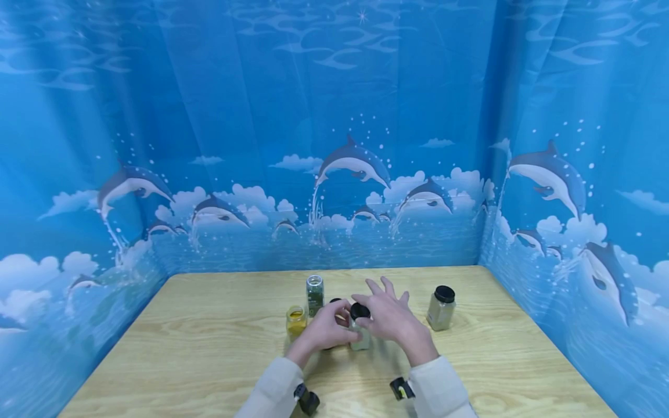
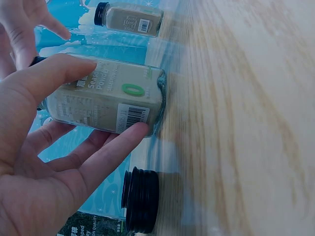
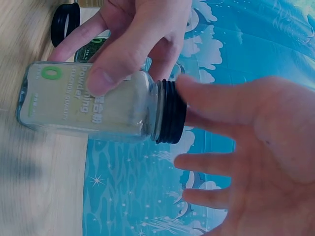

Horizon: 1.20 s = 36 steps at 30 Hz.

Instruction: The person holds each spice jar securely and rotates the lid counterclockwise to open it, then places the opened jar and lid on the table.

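Observation:
A square glass jar of pale seasoning powder [image 2: 110, 101] stands on the table, also seen in the head view. My left hand [image 1: 330, 326] grips its body, with the thumb on one side and fingers on the other. A black screw lid [image 3: 171, 112] sits on the jar's neck. The thumb and index finger of my right hand [image 3: 251, 142] pinch this lid, while its other fingers stay spread. Partly hidden near my left hand are black lids [image 2: 142, 200] on the table. Beside them are an uncapped jar with green contents [image 1: 315, 297] and an uncapped yellow jar [image 1: 296, 325].
To the right on the wooden table [image 1: 209, 348] stands another jar of pale powder [image 1: 441, 313] with a black lid. A blue dolphin-print curtain [image 1: 261, 145] hangs around the table's back and sides.

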Tool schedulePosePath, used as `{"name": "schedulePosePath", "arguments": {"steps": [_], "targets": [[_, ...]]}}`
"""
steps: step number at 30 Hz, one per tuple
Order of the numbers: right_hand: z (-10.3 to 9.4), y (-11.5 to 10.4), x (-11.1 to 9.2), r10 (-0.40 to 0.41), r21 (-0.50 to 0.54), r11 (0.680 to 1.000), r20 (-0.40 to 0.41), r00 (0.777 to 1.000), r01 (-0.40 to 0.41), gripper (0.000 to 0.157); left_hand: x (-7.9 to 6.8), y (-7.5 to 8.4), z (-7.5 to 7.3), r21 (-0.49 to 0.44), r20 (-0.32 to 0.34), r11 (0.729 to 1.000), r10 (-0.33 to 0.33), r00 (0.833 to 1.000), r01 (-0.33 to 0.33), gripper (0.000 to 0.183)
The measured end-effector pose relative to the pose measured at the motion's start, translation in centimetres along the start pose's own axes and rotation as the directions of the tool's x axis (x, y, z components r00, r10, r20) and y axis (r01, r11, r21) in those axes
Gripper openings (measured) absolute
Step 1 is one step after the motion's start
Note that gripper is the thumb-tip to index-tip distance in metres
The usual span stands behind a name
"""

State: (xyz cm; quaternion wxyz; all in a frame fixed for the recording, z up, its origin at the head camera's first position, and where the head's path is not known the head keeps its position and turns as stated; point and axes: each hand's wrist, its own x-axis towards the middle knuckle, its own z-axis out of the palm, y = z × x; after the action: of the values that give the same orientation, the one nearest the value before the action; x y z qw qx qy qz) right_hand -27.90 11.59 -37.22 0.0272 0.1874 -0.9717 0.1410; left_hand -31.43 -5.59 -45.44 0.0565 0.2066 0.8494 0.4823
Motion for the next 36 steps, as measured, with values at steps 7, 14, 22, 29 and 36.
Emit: {"name": "schedulePosePath", "arguments": {"steps": [7,14,22,29,36], "targets": [[0.43,-0.14,0.38,0.009,-0.085,0.996,-0.175,0.985,-0.024,0.042,-0.08,-0.04,0.10,0.007,-0.004,1.000,0.007,1.000,-0.007,0.032],[0.82,-0.31,0.70,0.034,-0.147,0.986,-0.264,0.964,-0.075,0.047,0.06,-0.14,0.16,0.019,-0.017,1.000,0.003,1.000,-0.003,0.033],[0.91,-0.37,0.78,0.045,-0.171,0.981,-0.258,0.965,-0.091,0.048,0.14,0.00,0.11,0.020,-0.018,1.000,0.000,1.000,0.000,0.031],[0.90,-0.27,0.66,0.007,-0.166,0.985,-0.239,0.971,-0.048,0.040,0.07,0.02,0.01,0.003,-0.010,1.000,0.001,1.000,-0.001,0.032],[0.61,-0.45,0.35,-0.026,-0.140,0.990,-0.150,0.988,0.005,0.037,0.05,0.00,0.09,-0.002,-0.011,1.000,0.009,1.000,-0.009,0.033]]}}
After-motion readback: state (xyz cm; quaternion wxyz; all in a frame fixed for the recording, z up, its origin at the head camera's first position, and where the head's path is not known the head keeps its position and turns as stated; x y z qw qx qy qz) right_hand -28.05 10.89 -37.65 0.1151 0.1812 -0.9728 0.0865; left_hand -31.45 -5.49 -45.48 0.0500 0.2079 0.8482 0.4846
